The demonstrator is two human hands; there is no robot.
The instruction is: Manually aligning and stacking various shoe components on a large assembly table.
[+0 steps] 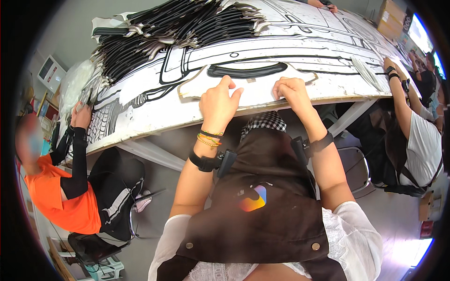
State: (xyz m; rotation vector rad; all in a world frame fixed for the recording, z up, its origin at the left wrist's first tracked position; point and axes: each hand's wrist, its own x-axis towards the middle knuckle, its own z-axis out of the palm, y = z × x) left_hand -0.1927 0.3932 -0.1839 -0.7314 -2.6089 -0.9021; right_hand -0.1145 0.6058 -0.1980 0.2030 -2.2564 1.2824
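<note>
In front of me on the table's near edge lies a flat white piece (194, 87) with brownish cut ends. A black, padded, curved strip (248, 70) runs along its upper side. My left hand (219, 104) rests over the white piece's left part, its thumb and forefinger apart with a gap between them; its other fingers are mostly hidden. On the right, my right hand (291, 92) is closed, with fingertips pinched together at the piece's lower right edge. Whatever sits in that pinch is too small or hidden to make out.
A large heap of similar black curved strips (187, 23) covers the table's far left. Black line drawings mark the white tabletop (323, 56). Thin pale strips (366, 74) lie at right. A person in orange (65, 196) sits left; another in white (422, 145) sits right.
</note>
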